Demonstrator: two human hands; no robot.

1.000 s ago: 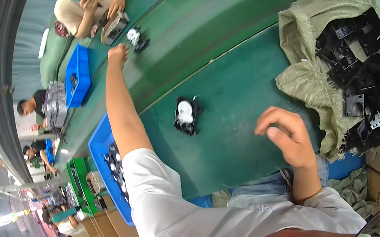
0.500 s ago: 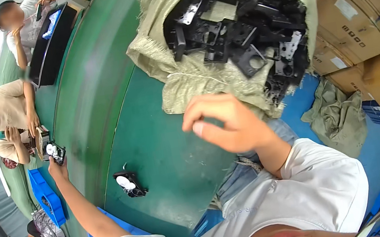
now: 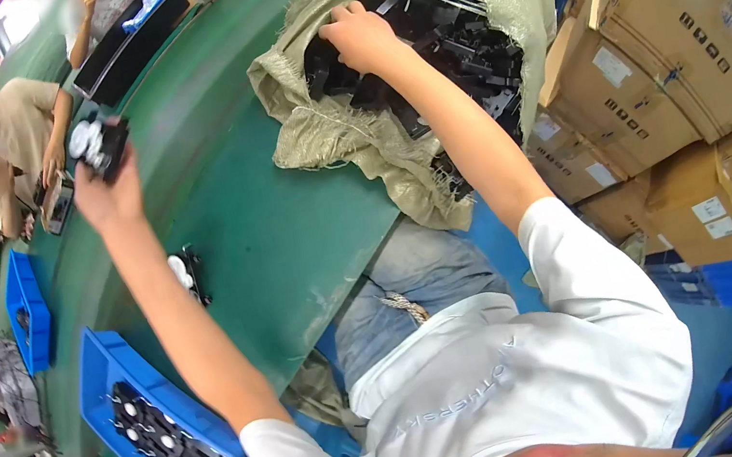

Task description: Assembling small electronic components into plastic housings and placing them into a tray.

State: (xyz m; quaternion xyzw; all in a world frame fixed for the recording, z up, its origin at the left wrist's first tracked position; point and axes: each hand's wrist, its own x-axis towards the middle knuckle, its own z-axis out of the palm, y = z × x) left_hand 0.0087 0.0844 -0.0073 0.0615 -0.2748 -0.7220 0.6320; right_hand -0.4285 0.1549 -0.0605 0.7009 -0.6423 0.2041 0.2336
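My left hand (image 3: 112, 187) is closed around a black plastic part with white round pieces (image 3: 99, 146), raised over the green belt on the left. A similar black-and-white part (image 3: 186, 275) lies on the green table beyond my left forearm. My right hand (image 3: 361, 35) is at the mouth of a woven sack (image 3: 309, 126), over its heap of black plastic parts (image 3: 464, 64). Its fingers are bent and slightly apart, with nothing visible between them. Their undersides are hidden.
A blue bin (image 3: 98, 374) of black-and-white parts stands beside my left arm. Across the belt (image 3: 202, 105) a co-worker (image 3: 9, 120) sits near a black tray (image 3: 129, 50) and a smaller blue bin (image 3: 26, 313). Cardboard boxes (image 3: 648, 51) are stacked on the right.
My right hand has moved up and away from me to the sack's mouth. My left hand, still holding its part, appears higher in view. The view has shifted, showing the near blue bin's contents.
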